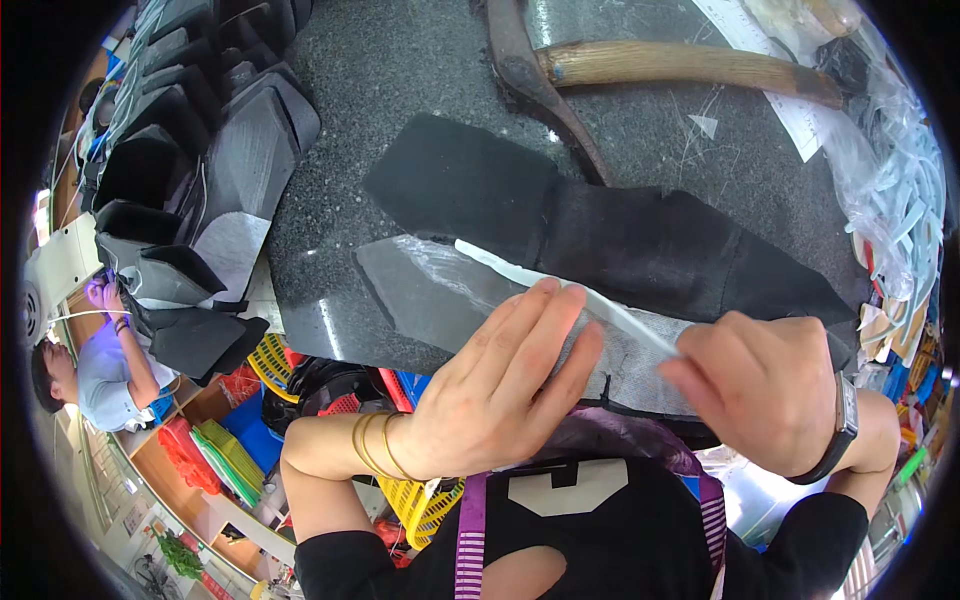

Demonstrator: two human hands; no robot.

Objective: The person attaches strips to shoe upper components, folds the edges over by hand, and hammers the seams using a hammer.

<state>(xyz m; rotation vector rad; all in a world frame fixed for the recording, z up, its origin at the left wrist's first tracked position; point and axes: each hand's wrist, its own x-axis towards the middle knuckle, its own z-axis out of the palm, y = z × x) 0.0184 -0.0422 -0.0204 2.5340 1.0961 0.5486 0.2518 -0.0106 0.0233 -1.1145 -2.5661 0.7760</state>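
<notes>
A black sewn fabric piece (pixel 640 235) lies across the dark stone worktop, its grey backing (pixel 410 295) turned toward me. Along the seam between black and grey runs a narrow white strip (pixel 505 266). My left hand (pixel 490 390) rests with outstretched fingers on the strip's middle, against the fabric. Pinched between the thumb and fingers of my right hand (pixel 765 390) is the strip's right end, lifted slightly off the grey backing. The right fingertips are partly blurred.
A hammer with a wooden handle (pixel 690 65) lies beyond the fabric. Stacked black and grey pieces (pixel 240 170) line the left side. Clear plastic and pale strips (pixel 905 210) heap at the right edge. Another person (pixel 110 375) works at the far left.
</notes>
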